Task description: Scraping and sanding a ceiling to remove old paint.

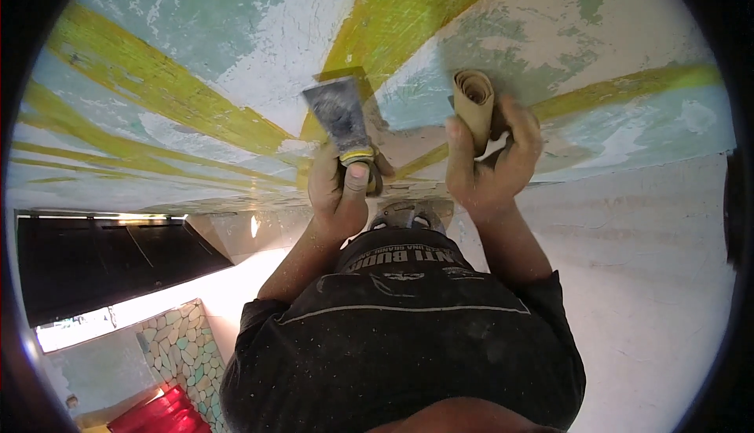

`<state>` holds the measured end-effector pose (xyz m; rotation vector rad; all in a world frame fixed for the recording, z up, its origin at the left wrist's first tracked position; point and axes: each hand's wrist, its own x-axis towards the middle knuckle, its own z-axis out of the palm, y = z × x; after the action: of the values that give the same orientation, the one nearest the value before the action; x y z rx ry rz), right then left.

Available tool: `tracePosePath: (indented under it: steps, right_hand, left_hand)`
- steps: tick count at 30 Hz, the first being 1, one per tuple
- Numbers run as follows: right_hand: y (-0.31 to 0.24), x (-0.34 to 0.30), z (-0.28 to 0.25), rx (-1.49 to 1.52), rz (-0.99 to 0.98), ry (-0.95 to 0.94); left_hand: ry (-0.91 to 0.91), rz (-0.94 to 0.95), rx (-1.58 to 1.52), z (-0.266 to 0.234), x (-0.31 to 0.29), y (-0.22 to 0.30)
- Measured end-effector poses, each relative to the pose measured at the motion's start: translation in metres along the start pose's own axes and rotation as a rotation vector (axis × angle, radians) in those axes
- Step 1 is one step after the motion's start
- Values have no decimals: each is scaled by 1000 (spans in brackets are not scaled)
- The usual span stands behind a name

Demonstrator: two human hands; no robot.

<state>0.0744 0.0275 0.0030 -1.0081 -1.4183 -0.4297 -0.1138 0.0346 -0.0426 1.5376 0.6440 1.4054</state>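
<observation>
My left hand (323, 197) is closed round the handle of a putty knife (342, 111). Its wide grey blade, smeared with dust, points up and away in front of the painted wall (259, 64); whether the edge touches the wall I cannot tell. A yellow band shows at the neck of the tool, beside my thumb. In my right hand (503, 174) is a tan roll of sandpaper (475, 119), pinched between thumb and fingers. The coiled end of the roll faces up. Peeling green, white and yellow paint covers the wall around both hands.
Below my dusty dark shirt (408, 331), my shoes (404, 215) show in part. At the left are a dark panel (118, 260), a pebbled surface (184, 354) and a red object (161, 415). A pale wall (628, 276) runs along the right.
</observation>
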Motion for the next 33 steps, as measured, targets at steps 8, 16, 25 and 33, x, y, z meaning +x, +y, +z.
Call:
tracePosePath:
  steps: [8, 16, 25, 33]
  right_hand:
    - [3, 31, 9, -272, -367, -68]
    - [20, 5, 28, -226, -301, 115]
    - [27, -19, 27, -381, -374, 66]
    - [11, 23, 23, -295, -269, 96]
  left_hand:
    - [40, 77, 33, -25, 15, -16]
    - [-60, 201, 33, -39, 24, -26]
    - [-101, 220, 80, -39, 26, -25]
    - [5, 190, 12, -36, 18, -28]
